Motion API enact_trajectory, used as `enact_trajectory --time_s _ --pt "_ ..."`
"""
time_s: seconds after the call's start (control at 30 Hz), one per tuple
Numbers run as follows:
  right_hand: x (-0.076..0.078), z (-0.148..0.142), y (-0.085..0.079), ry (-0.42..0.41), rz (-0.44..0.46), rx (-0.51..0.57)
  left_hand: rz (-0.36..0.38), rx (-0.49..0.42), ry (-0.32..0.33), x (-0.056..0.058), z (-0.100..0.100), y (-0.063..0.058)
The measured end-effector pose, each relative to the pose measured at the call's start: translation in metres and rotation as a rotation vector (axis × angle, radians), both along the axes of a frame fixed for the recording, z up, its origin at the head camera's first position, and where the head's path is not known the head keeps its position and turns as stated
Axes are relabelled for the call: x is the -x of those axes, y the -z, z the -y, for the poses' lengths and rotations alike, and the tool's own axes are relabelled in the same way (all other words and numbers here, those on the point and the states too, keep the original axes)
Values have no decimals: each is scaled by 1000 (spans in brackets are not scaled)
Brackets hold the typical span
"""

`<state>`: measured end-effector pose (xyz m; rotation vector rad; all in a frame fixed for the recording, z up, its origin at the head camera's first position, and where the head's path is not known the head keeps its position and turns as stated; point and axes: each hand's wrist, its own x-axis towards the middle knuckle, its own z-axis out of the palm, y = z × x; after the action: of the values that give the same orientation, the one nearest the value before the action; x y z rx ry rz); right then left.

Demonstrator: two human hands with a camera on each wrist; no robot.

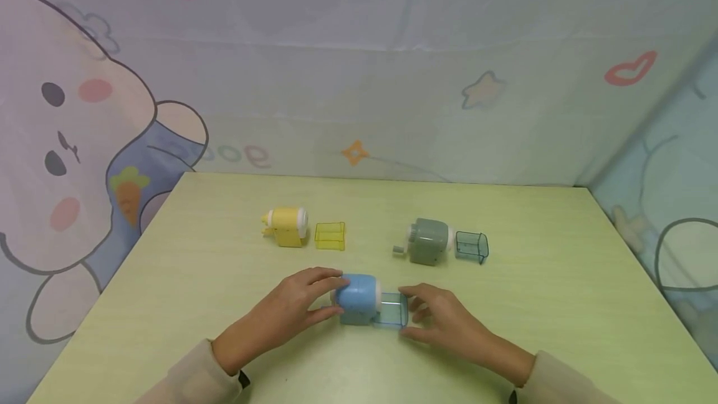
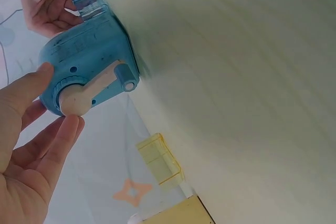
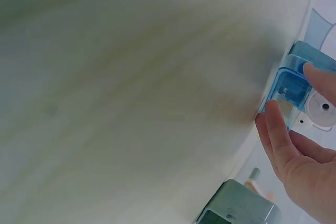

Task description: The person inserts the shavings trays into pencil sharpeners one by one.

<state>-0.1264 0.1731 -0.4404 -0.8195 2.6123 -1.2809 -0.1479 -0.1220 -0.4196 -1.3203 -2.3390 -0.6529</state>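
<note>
A blue hand-crank pencil sharpener (image 1: pixel 358 293) stands near the middle of the table. My left hand (image 1: pixel 291 304) grips its crank end between thumb and fingers. In the left wrist view, the pale crank (image 2: pixel 94 87) hangs beside those fingers. A clear blue shavings drawer (image 1: pixel 392 310) sticks partly out of the sharpener's other end. My right hand (image 1: pixel 440 318) holds the drawer's outer end, thumb on one side and fingertips on the other. The right wrist view shows the drawer (image 3: pixel 291 86) between them, beside the sharpener's round white end.
Behind, to the left, stands a yellow sharpener (image 1: pixel 288 227), with its clear yellow drawer (image 1: pixel 330 236) lying apart beside it. A grey-green sharpener (image 1: pixel 429 242) stands behind to the right, its clear drawer (image 1: pixel 472 246) next to it. A printed cloth (image 1: pixel 359 80) hangs behind the table.
</note>
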Motion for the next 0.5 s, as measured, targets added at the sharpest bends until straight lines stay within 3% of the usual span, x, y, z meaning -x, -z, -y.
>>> enact_trajectory --time_s 0.5 --pt "3 6 -4 23 18 -40 3 -11 11 -1 0 -1"
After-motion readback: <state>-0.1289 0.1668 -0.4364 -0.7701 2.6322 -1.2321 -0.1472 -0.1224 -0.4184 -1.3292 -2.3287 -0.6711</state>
